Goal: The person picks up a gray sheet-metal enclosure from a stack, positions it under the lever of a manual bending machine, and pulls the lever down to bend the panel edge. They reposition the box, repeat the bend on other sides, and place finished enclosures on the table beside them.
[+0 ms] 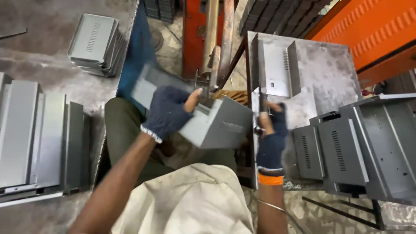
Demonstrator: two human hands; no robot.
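Left hand [167,112], gloved, closed around grey bent metal panel [216,123] at frame centre. Right hand [271,130], gloved, gripping table edge [252,143] right of centre; grip contents indeterminate.

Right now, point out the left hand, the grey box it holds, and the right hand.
Left hand [167,112], head view, back of glove.
Grey box [221,125], head view, slotted side.
Right hand [271,134], head view, glove back.

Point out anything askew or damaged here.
The grey folded sheet-metal housing sits tilted in the left hand, and that dark knitted glove's thumb tip is bare. Nothing else stands out.
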